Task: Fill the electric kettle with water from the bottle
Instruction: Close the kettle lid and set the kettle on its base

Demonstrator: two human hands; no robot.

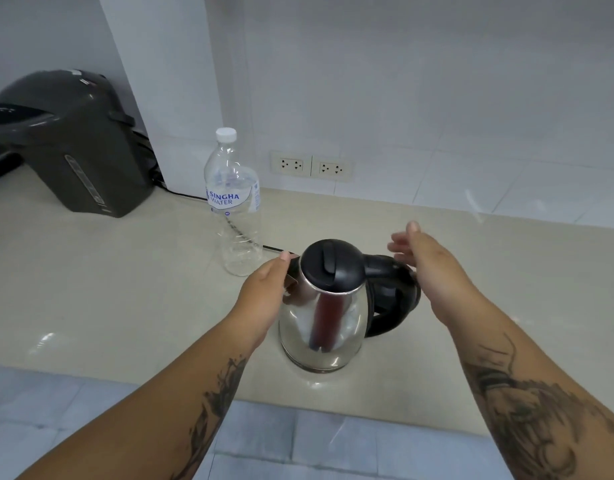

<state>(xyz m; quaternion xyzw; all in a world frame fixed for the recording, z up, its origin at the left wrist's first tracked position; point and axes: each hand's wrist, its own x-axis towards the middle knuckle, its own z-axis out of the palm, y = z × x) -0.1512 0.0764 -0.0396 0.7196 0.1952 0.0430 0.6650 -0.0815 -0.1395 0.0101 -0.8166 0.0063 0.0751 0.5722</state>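
A stainless steel electric kettle (321, 327) with a shut black lid and black handle stands on the beige counter near its front edge. My left hand (264, 292) rests against the kettle's left side by the spout, fingers curled on the body. My right hand (420, 251) hovers just above the black handle on the right, fingers spread and holding nothing. A clear plastic water bottle (234, 202) with a white cap stands upright behind and left of the kettle, apart from both hands.
A dark grey hot-water dispenser (73, 143) sits at the back left, its black cord (184, 194) running along the counter behind the bottle. Two wall sockets (310, 165) are in the tiled wall behind. The counter's front edge (125, 379) runs below the kettle.
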